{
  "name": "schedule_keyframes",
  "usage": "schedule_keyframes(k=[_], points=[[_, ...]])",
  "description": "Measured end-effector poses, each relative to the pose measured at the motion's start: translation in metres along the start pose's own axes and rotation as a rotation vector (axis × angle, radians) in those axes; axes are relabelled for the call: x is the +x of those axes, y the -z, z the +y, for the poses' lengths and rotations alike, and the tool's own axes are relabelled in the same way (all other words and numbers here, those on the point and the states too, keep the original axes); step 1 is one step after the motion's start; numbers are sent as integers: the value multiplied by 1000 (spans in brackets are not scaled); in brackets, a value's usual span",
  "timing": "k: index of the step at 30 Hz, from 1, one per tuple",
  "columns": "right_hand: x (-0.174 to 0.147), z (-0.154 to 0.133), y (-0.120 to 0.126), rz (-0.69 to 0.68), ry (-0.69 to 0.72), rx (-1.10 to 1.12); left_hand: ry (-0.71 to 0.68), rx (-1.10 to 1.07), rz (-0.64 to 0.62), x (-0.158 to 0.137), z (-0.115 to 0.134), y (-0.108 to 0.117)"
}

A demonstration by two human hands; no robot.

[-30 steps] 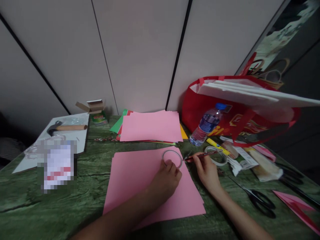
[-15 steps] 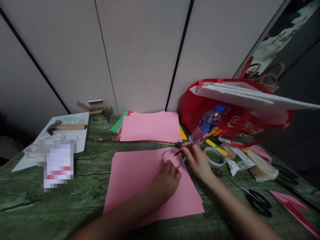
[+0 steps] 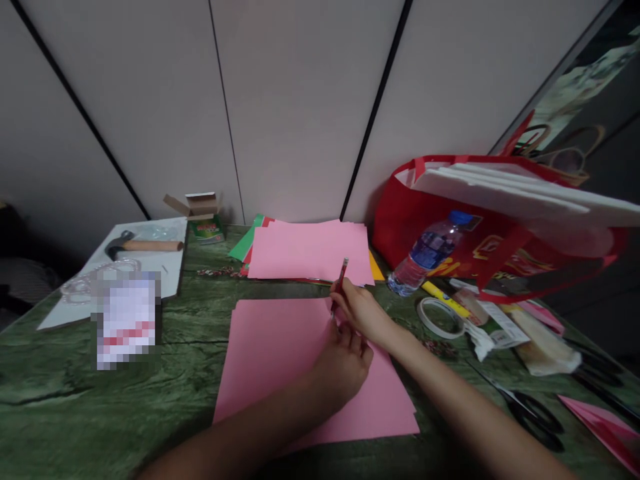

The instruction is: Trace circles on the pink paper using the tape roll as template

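Pink paper sheets [image 3: 270,347] lie stacked on the green wood-grain table in front of me. My right hand [image 3: 361,311] grips a dark red pencil [image 3: 342,275], held almost upright with its tip down near my left fingertips. Just below, my left hand [image 3: 345,363] rests on the pink paper with its fingers curled and pressed down. The thin round ring under those fingers is now almost wholly hidden by my hands.
Behind lies a second pink paper pile [image 3: 310,250] over coloured sheets. To the right are a water bottle [image 3: 430,253], red bag [image 3: 400,213], tape roll [image 3: 441,317], glue stick [image 3: 445,299] and scissors [image 3: 533,410]. A hammer [image 3: 145,246] on a white board and a small box [image 3: 206,227] stand left.
My right hand has moved left over the ring, and the pencil has swung from slanted to nearly upright. The left hand stays on the paper. The view has shifted slightly.
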State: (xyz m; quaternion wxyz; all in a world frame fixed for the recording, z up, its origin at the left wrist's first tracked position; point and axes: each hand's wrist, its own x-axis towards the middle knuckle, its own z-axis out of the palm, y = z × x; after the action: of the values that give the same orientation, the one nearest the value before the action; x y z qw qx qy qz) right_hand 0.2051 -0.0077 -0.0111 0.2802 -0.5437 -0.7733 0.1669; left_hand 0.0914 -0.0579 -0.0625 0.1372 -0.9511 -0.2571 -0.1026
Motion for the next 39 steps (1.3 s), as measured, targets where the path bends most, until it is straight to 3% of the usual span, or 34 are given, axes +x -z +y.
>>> schedule_keyframes(k=[14,23,25,27,30,32,35,39], points=[[-1,-6,-3,-54,-13,-180,-17,77,41,-1,3,-11],[-11,-16,7,-131,4,-170,-22,44,12,-2,1,-2],[-16,-12,10,-50,16,-77,-35,57,22,-2,1,-3],[-25,-5,13,125,-28,80,-50,84,34,-3,1,-6],[-44,10,19,414,-184,321,-53,105,16,-3,0,-9],[-60,22,24,531,-305,481,-44,86,0,-2,-2,-8],[-87,36,33,607,-462,660,-53,-6,-43,0,-11,3],[-118,42,39,600,-572,707,-101,-213,-193,9,-32,29]])
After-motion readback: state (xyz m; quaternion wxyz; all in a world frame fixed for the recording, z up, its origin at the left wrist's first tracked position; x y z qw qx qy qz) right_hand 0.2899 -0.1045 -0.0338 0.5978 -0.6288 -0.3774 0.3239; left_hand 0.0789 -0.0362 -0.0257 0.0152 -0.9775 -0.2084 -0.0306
